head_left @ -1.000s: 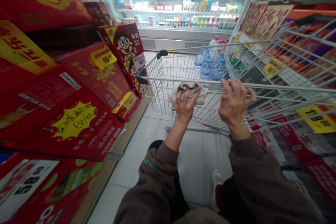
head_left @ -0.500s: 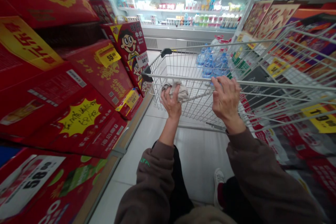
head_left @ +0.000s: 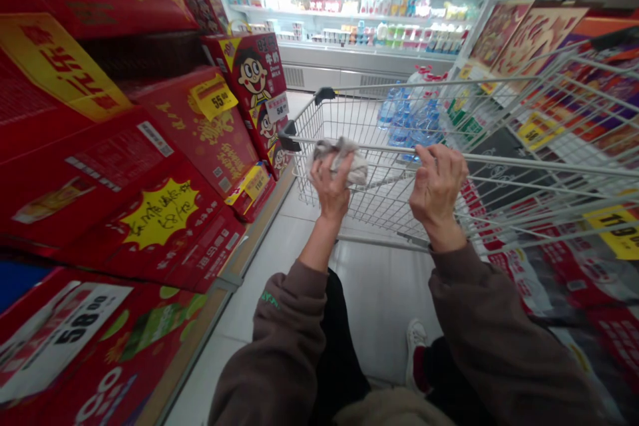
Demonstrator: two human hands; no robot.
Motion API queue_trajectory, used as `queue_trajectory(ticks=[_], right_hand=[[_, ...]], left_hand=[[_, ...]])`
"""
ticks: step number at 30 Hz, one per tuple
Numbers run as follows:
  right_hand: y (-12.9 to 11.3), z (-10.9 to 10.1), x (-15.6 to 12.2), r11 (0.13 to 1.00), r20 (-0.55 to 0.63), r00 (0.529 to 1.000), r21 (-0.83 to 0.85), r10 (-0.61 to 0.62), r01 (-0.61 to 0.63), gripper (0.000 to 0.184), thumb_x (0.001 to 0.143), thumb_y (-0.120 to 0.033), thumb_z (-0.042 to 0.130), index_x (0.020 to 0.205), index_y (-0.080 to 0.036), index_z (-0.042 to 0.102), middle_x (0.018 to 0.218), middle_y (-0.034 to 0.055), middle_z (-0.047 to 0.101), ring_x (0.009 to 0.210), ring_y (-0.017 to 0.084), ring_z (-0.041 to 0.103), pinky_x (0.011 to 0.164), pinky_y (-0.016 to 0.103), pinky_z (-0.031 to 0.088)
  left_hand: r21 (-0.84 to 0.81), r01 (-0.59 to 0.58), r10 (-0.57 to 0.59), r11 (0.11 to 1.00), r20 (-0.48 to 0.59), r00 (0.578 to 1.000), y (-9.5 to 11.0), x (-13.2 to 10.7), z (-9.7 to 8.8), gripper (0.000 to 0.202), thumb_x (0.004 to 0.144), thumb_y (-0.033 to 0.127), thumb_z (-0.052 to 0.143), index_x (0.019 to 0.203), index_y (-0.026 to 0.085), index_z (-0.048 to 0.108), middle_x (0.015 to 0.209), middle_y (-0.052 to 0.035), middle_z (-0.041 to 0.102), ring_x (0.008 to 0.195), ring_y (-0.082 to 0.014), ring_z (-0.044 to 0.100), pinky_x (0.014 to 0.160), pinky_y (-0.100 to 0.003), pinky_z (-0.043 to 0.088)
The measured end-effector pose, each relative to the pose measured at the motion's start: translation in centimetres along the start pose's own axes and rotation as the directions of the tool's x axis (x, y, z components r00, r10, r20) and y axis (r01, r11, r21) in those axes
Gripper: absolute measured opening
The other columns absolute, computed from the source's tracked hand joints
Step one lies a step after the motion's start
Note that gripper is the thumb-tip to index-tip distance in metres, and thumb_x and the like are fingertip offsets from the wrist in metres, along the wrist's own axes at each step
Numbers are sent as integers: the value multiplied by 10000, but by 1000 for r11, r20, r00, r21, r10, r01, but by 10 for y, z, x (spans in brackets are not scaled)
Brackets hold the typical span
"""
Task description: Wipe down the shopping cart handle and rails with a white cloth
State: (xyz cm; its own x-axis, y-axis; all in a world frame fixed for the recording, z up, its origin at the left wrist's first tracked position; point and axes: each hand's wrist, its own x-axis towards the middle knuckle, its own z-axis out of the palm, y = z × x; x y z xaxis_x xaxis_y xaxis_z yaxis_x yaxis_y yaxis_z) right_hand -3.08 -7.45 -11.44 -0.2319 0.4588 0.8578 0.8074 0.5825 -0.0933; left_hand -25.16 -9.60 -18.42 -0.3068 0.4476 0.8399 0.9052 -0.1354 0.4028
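A wire shopping cart (head_left: 372,146) stands sideways across the aisle in front of me. My left hand (head_left: 330,183) is closed on a crumpled greyish-white cloth (head_left: 355,170) and presses it to the cart's near side, close to the end with black corner caps (head_left: 289,136). Further right, my right hand (head_left: 439,183) has its fingers wrapped over the cart's top rail (head_left: 489,158). Part of the cloth is hidden behind the left fingers, which are slightly blurred.
Red cartons (head_left: 164,173) with yellow price tags are stacked along the left. Blue-tinted water bottles (head_left: 417,121) stand on the floor beyond the cart. More boxed goods (head_left: 599,80) line the right. A lit refrigerated shelf (head_left: 349,13) closes off the far end.
My left hand and the cloth have shifted slightly up along the cart's side. The right hand keeps its hold on the rail. The whole view has swung a little to the left.
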Motion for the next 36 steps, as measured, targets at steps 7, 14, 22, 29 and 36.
queue_trajectory(ticks=[7, 14, 22, 29, 36], right_hand=[[2, 2, -1, 1000, 30, 999, 15, -26, 25, 524, 1038, -341, 275, 1426, -198, 596, 1367, 141, 628, 1352, 297, 512, 1186, 563, 325], [-5, 1, -1, 1000, -34, 999, 14, 8, -7, 532, 1048, -346, 261, 1382, -156, 628, 1334, 164, 638, 1331, 301, 520, 1186, 561, 331], [0, -3, -4, 1000, 19, 1000, 27, -13, 12, 527, 1035, -344, 282, 1423, -185, 601, 1368, 154, 622, 1346, 311, 497, 1179, 569, 322], [-4, -6, -7, 1000, -28, 1000, 29, -2, 3, 535, 1054, -377, 247, 1391, -196, 622, 1321, 152, 641, 1308, 314, 537, 1164, 573, 327], [-7, -4, -4, 999, -49, 999, 43, 21, -19, 525, 1052, -385, 258, 1357, -187, 636, 1301, 151, 646, 1284, 311, 535, 1163, 558, 320]], left_hand=[[58, -53, 42, 997, 180, 983, -32, 13, -12, 503, 876, 11, 581, 1173, 369, 772, 1287, -64, 717, 1314, -307, 542, 1184, -606, 381], [83, 104, -106, 991, 25, 994, -35, 23, -22, 687, 727, -74, 558, 1276, 302, 729, 1355, -84, 629, 1345, -321, 482, 1202, -569, 391], [37, 344, -336, 938, -132, 933, -33, 12, -20, 606, 790, -6, 520, 1348, 190, 648, 1317, -156, 599, 1311, -314, 524, 1206, -549, 394], [-36, 324, -324, 945, -219, 920, -25, 15, -25, 408, 776, 68, 628, 1142, 220, 723, 1648, -130, 279, 1557, -389, 223, 1254, -669, 264], [28, 226, -227, 974, 32, 973, -47, 25, -43, 527, 671, 17, 598, 1142, 249, 645, 1513, -132, 473, 1542, -404, 272, 1218, -770, 188]])
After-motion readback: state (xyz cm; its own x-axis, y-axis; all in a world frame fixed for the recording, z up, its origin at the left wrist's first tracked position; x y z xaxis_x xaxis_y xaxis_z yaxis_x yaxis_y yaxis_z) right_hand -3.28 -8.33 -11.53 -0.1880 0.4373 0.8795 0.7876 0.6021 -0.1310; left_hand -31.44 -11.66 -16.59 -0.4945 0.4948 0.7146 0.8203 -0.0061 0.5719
